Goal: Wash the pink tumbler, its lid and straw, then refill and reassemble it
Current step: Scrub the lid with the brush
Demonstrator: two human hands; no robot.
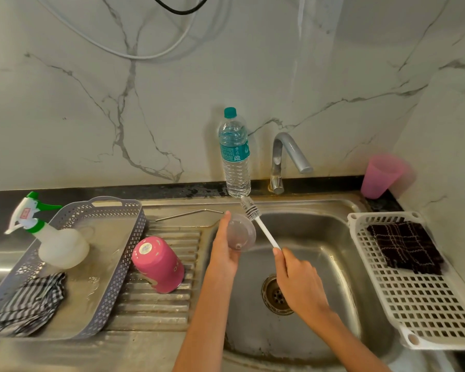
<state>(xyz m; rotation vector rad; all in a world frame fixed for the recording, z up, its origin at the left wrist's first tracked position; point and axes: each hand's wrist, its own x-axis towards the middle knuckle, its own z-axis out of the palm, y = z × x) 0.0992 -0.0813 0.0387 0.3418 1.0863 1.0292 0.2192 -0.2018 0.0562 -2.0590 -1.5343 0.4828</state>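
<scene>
Sink point(320, 237): steel basin in the tabletop, drain point(277, 295) at its bottom; both forearms reach in over it from the near edge.
Right hand point(298, 280): above the drain, fingers curled round the lower end of a white-handled brush point(259, 225), forefinger laid along the handle; the handle slants up and away to the left.
Left hand point(223, 251): at the basin's left edge, fingers stretched upward with the thumb behind, holding the clear round lid point(240, 235) on edge.
Brush and lid: the bristle head stands past the lid's far rim, the handle just beside its right edge; contact cannot be told.
Grey basket point(113, 299): on the left tabletop, holding a white spray bottle point(62, 245) with a green trigger, a crumpled checked cloth point(30, 304) in its near corner, and a wet floor.
White basket point(424, 312): right of the sink, with a dark checked cloth point(406, 247) at its far end.
Pink tumbler point(159, 264): upside down on the ribbed drainboard, between the grey basket and the sink.
Straw point(188, 214): bent metal, lying flat on the ledge beyond the drainboard.
Back edge: water bottle point(235, 157), capped and nearly full, upright just left of the tap point(285, 157); a pink cup point(380, 175) in the far right corner.
</scene>
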